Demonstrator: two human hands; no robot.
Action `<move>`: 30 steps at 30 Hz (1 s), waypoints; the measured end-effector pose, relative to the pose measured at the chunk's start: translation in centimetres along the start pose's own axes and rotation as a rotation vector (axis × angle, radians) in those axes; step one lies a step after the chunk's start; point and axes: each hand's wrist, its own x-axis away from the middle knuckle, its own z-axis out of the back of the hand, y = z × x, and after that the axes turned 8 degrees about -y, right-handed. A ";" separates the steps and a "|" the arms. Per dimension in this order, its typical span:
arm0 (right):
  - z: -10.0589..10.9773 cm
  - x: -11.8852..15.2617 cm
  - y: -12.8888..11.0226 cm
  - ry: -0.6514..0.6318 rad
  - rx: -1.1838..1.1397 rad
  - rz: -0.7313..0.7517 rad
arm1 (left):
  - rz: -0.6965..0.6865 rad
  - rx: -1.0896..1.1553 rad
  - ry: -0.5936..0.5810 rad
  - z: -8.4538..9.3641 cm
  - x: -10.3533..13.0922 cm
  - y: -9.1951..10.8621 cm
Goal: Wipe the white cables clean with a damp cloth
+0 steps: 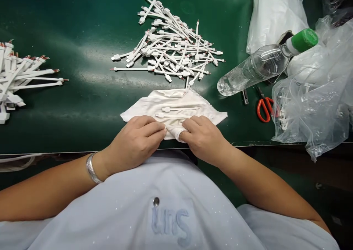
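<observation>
A white cloth lies at the near edge of the green table, with two short white cables on it. My left hand is closed, pinching the cloth's near edge on the left. On the right, my right hand grips a folded part of the same cloth, fingers wrapped into it. The right fingers hide one end of the nearer cable. Just beyond the cloth is a loose pile of short white cables with plugs and bare reddish wire ends.
More white cables are heaped at the left edge. On the right, a clear bottle with a green cap leans. Beside it are red-handled scissors and clear plastic bags. The green table's near edge borders my body.
</observation>
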 end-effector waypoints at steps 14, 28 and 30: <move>0.7 0.1 1.3 -0.014 0.047 0.083 | -0.032 -0.034 -0.002 0.1 -0.2 -0.2; 1.0 1.6 1.7 0.017 0.150 0.063 | -0.058 -0.024 -0.005 0.2 -0.2 -0.2; 1.2 2.8 2.1 0.012 0.195 0.037 | -0.066 -0.026 0.001 0.2 -0.2 -0.3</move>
